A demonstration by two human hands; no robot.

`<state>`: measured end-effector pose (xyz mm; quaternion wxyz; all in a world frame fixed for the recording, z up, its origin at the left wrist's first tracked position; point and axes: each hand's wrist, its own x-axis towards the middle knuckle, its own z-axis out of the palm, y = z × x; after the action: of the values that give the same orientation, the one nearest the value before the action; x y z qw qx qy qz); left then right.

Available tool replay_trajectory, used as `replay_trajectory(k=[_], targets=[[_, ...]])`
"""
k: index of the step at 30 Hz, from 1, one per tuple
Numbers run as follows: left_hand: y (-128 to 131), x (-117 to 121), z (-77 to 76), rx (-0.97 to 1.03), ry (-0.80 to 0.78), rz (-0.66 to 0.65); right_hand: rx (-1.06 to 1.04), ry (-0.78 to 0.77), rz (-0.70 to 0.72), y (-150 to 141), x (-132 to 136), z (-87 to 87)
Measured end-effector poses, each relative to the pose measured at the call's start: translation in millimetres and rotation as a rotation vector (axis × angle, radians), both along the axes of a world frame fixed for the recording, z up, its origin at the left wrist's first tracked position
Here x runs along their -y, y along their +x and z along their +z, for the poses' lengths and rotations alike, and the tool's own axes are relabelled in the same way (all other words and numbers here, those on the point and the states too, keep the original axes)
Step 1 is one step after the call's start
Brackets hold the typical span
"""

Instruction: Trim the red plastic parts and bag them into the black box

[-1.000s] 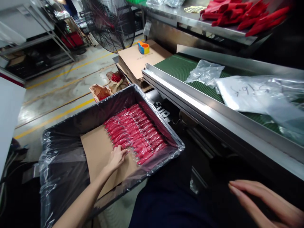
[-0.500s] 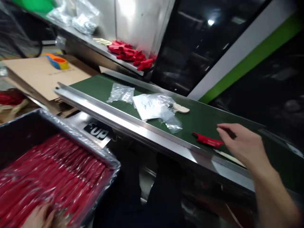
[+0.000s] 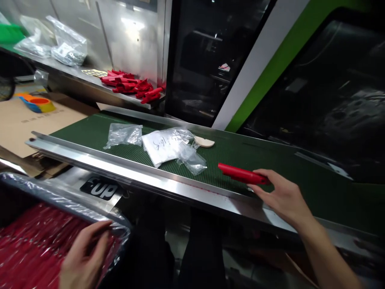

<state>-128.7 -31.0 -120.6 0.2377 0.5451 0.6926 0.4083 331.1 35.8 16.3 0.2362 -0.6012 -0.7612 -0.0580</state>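
Note:
My right hand (image 3: 281,194) grips one end of a red plastic part (image 3: 240,174) between thumb and fingers, just above the green conveyor belt (image 3: 237,154). The part looks like a long, smooth, rounded handle piece. My left hand (image 3: 86,255) is over the near edge of a plastic-lined bin (image 3: 90,212), its fingers bent and apart with nothing visible in them. Rows of red parts (image 3: 33,257) lie inside that bin. The pale-handled tool beside the red part is now largely hidden by my right hand.
On the belt lie clear plastic bags (image 3: 124,134), a white packet with handwriting (image 3: 162,146) and a beige curved piece (image 3: 205,142). A metal rail (image 3: 180,180) edges the belt. Red parts (image 3: 129,84) are heaped on the steel shelf behind; a tape dispenser (image 3: 39,104) sits on cardboard.
My right hand has taken hold of the red part and raised it off the belt. My left hand has come up from among the parts in the bin. The view has swung right.

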Motion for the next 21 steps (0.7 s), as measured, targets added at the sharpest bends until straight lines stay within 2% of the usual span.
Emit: replay_trajectory(k=[1,5,8,11,17,21], targets=[[27,-6,15.4,0.039,-0.008,-0.075,-0.02,0.058,0.025,-11,10,2.8],[125,-8,78.5,0.551,-0.089,-0.298,-0.06,0.231,0.217,-59,54,11.4],[164,2,107.0,0.824,-0.152,-0.312,-0.15,0.246,0.331,-84,78,12.6],[173,11,116.3,0.853,-0.121,-0.297,-0.256,0.214,0.363,-94,90,7.1],[171,22,117.7,0.773,-0.091,-0.234,-0.327,0.22,0.334,-96,101,-11.1],[174,26,118.8,0.777,-0.095,-0.13,-0.403,0.174,0.291,-99,106,-17.3]])
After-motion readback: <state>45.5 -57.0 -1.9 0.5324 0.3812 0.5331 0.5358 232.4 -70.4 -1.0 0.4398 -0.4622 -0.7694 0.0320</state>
